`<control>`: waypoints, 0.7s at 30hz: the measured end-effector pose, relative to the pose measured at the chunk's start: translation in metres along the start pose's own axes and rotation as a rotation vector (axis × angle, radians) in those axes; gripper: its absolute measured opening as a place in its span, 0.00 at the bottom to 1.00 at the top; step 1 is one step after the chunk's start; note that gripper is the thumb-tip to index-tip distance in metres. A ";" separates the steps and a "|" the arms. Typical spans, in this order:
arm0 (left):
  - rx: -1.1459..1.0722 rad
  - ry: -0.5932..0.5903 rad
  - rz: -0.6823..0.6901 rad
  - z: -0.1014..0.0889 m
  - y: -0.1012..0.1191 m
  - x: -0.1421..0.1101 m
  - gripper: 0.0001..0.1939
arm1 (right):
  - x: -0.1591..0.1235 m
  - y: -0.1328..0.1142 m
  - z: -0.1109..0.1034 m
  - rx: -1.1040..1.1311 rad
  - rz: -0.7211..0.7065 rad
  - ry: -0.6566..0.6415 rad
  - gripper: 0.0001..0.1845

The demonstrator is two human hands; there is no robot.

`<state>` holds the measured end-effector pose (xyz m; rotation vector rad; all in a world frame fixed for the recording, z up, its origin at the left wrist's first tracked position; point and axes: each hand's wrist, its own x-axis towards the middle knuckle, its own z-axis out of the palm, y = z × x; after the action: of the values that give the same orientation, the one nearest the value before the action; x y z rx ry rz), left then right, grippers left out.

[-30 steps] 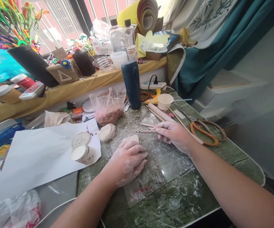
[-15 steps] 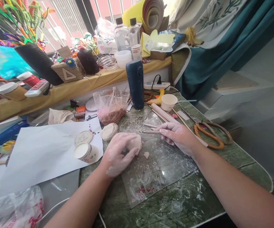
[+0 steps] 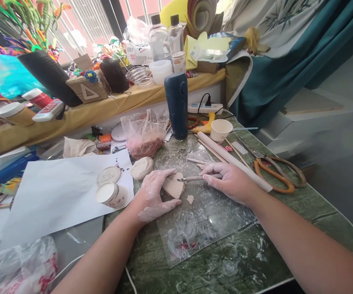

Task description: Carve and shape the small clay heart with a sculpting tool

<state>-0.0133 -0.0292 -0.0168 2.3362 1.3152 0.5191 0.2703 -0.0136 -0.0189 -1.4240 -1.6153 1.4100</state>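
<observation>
My left hand (image 3: 155,194), dusted white, rests around a flat piece of pale clay (image 3: 174,185), with its thumb at the near edge and its fingers at the far edge. Between thumb and fingers of my right hand (image 3: 227,179) is a slim clay tool (image 3: 193,178), its dark metal tip at the clay's right part. A small clay scrap (image 3: 190,199) lies just right of the piece. Under the work is a clear plastic sheet (image 3: 207,228) smeared with white. Behind my left hand sits a rounded lump of clay (image 3: 142,168).
A rolling pin (image 3: 234,161), thin sticks and large scissors (image 3: 274,173) lie to the right. A paper cup (image 3: 221,130), a dark blue flask (image 3: 176,106) and a bag of pink material (image 3: 144,143) stand behind. White paper (image 3: 63,196) with a small open tub (image 3: 112,195) is at left.
My left hand has opened out and shifted, so more of the clay's top shows. My right hand has brought the tool's tip down and onto the clay. The view has shifted slightly.
</observation>
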 end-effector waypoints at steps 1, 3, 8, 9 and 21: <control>0.000 -0.003 -0.001 0.000 0.000 0.000 0.43 | -0.001 -0.002 0.000 -0.015 -0.002 0.000 0.11; -0.003 -0.006 -0.002 0.000 0.000 0.000 0.43 | -0.002 -0.005 0.000 -0.050 -0.006 0.013 0.11; -0.016 -0.003 0.005 0.000 0.000 0.000 0.42 | 0.001 0.001 0.001 -0.048 0.010 0.125 0.10; -0.018 -0.003 0.007 0.000 0.000 0.000 0.42 | 0.002 0.003 0.002 -0.041 0.008 0.141 0.10; -0.026 -0.004 0.003 0.000 0.001 0.001 0.42 | 0.000 -0.002 0.006 0.000 -0.021 0.105 0.08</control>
<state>-0.0124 -0.0290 -0.0161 2.3170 1.2958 0.5288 0.2644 -0.0151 -0.0187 -1.4521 -1.5604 1.3011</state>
